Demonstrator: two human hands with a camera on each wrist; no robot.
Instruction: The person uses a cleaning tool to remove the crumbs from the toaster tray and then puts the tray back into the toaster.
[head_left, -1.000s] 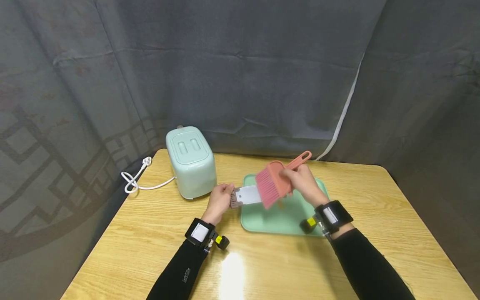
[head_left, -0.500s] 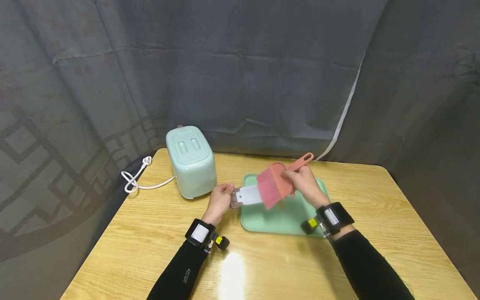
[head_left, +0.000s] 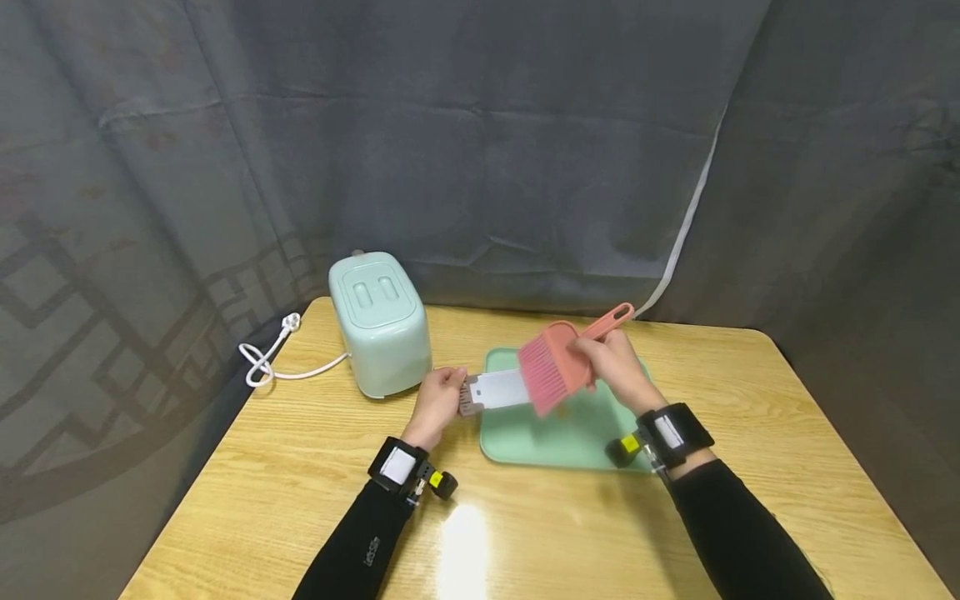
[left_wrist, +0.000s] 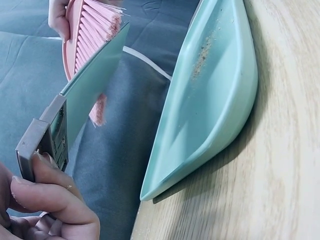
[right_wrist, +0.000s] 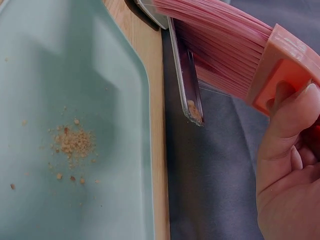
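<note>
My left hand point(head_left: 437, 407) pinches the grey-brown end of a toaster crumb tray point(head_left: 501, 389), a flat metal plate held above a mint-green tray point(head_left: 517, 448). In my right hand point(head_left: 621, 372) is a pink brush point(head_left: 553, 367), gripped near the base of its handle. Its bristles point(right_wrist: 225, 37) lie over the crumb tray's far part, hiding it in the head view. Some crumbs point(right_wrist: 194, 111) sit at the crumb tray's end in the right wrist view. A loose pile of crumbs point(right_wrist: 74, 142) lies on the green tray below.
A mint-green toaster point(head_left: 384, 333) stands at the back left, close to my left hand. Its white cord and plug point(head_left: 258, 362) trail over the table's left edge. Wooden table point(head_left: 300, 467) surrounds the tray, and a grey curtain point(head_left: 480, 167) hangs behind.
My right hand and the brush have shifted slightly to the right along the crumb tray, baring a little more of its plate. My left hand holds the crumb tray in nearly the same place.
</note>
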